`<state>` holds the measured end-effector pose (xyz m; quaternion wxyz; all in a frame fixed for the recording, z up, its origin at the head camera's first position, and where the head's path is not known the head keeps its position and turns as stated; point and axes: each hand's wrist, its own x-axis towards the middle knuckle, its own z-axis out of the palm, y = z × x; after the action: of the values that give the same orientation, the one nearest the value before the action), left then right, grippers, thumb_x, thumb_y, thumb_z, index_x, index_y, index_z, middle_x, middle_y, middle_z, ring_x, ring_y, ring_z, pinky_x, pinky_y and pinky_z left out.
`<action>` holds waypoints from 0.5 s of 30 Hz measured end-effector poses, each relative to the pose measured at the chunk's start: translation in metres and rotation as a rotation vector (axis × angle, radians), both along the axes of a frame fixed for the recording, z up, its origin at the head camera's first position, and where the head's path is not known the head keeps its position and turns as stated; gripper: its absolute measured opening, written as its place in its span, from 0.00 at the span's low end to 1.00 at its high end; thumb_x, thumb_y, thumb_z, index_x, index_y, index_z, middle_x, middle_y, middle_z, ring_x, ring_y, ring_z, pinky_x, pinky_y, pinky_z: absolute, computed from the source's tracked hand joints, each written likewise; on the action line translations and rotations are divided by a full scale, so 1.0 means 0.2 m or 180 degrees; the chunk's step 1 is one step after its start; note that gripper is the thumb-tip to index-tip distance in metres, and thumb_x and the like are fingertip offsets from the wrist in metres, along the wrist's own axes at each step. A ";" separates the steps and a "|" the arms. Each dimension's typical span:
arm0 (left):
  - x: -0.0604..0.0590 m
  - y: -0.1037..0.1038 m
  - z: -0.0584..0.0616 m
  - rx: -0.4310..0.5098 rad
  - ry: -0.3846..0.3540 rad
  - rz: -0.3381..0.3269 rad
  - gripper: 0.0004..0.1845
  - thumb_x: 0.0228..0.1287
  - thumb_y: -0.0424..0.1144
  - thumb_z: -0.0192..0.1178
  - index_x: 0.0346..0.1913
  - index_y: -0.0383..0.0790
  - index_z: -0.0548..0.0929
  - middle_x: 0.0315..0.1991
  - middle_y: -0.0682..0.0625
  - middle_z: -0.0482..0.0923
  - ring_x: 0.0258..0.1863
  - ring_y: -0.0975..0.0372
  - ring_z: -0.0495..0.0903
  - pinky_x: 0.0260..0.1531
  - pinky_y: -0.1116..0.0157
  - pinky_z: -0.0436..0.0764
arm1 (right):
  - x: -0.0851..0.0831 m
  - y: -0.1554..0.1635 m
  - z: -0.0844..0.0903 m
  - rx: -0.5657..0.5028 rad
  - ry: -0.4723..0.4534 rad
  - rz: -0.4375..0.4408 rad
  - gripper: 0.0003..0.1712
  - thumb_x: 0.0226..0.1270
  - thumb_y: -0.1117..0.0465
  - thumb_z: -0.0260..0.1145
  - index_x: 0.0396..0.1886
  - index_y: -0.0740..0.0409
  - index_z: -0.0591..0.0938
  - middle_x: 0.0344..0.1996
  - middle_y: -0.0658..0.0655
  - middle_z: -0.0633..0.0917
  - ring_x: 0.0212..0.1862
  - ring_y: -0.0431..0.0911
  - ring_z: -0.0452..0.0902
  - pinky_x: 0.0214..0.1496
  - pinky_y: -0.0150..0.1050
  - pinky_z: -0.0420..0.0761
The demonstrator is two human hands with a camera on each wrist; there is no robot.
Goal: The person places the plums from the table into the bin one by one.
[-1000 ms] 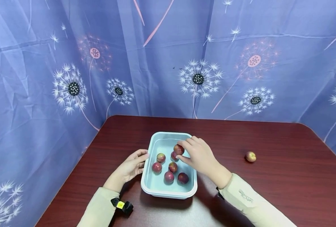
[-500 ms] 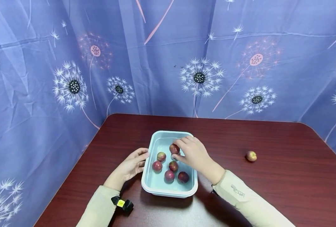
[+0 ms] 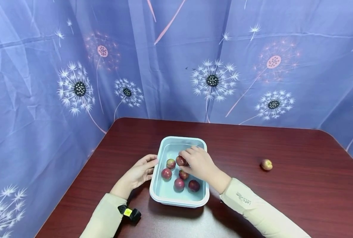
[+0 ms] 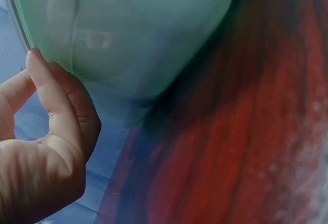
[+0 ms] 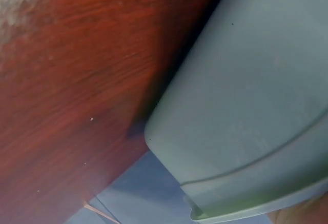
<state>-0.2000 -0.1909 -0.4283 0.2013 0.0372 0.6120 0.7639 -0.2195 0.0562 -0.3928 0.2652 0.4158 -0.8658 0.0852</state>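
A pale blue plastic basin (image 3: 180,202) stands on the table with several reddish plums (image 3: 179,184) spread over its floor. My right hand (image 3: 200,162) reaches over the basin's right side and pinches one plum (image 3: 180,161) between thumb and fingers, low inside it. Another plum (image 3: 183,174) is partly covered by that hand. At the left rim, my left hand (image 3: 138,173) rests its fingertips against the outside, fingers loosely bent. The left wrist view shows these fingertips (image 4: 36,62) at the basin's edge. Only the basin's outer wall (image 5: 246,96) and a sliver of hand appear in the right wrist view.
A single yellowish-red plum (image 3: 266,164) lies on the dark red wooden table (image 3: 233,142), to the right of the basin. A blue curtain with dandelion print (image 3: 170,82) hangs behind the table and along its sides.
My right hand has moved left and slightly nearer, lowering the plum it holds within the basin. The left hand stays at the rim. The head view has shifted slightly.
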 end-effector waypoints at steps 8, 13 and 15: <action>0.00 0.00 0.00 -0.0031 0.0030 -0.0017 0.11 0.73 0.38 0.49 0.53 0.41 0.66 0.41 0.53 0.76 0.34 0.67 0.81 0.31 0.72 0.81 | -0.01 0.00 0.00 0.0139 -0.0444 0.0209 0.23 0.47 0.52 0.77 0.41 0.55 0.81 0.30 0.49 0.83 0.34 0.45 0.73 0.39 0.39 0.74; -0.01 0.00 -0.01 -0.0020 0.0000 -0.0014 0.11 0.73 0.38 0.49 0.53 0.40 0.66 0.40 0.52 0.76 0.33 0.67 0.80 0.30 0.72 0.80 | -0.01 0.01 0.00 0.0197 -0.0569 0.0201 0.22 0.48 0.52 0.76 0.42 0.55 0.81 0.31 0.49 0.83 0.35 0.45 0.73 0.39 0.39 0.74; -0.01 0.00 -0.01 -0.0026 -0.0001 -0.0023 0.11 0.73 0.38 0.49 0.53 0.40 0.66 0.40 0.52 0.76 0.34 0.67 0.80 0.30 0.72 0.81 | -0.01 0.01 0.00 0.0206 -0.0610 0.0186 0.22 0.48 0.53 0.76 0.42 0.55 0.81 0.31 0.49 0.83 0.35 0.45 0.73 0.40 0.40 0.74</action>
<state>-0.2016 -0.1907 -0.4302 0.2044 0.0384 0.6150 0.7606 -0.2207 0.0577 -0.3923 0.1650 0.4392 -0.8770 0.1042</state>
